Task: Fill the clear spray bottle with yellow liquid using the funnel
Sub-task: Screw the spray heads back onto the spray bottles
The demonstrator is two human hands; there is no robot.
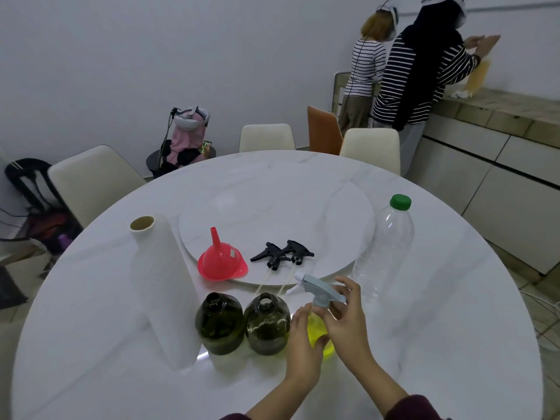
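Note:
A clear spray bottle (pixel 317 333) holding yellow liquid stands on the white round table (pixel 439 344) near its front edge. My left hand (pixel 303 344) wraps around the bottle's body. My right hand (pixel 345 310) pinches the collar under the grey-blue trigger head (pixel 321 291) on top of the bottle. The red funnel (pixel 220 259) sits upside down, spout up, at the edge of the turntable (pixel 272 207), apart from both hands.
Two dark green open bottles (pixel 219 322) (pixel 266 322) stand left of the spray bottle. Two black trigger heads (pixel 281 254) lie on the turntable. An empty clear bottle with green cap (pixel 385 247) stands right; a white thread cone (pixel 163 286) left. Chairs ring the table; two people stand far right.

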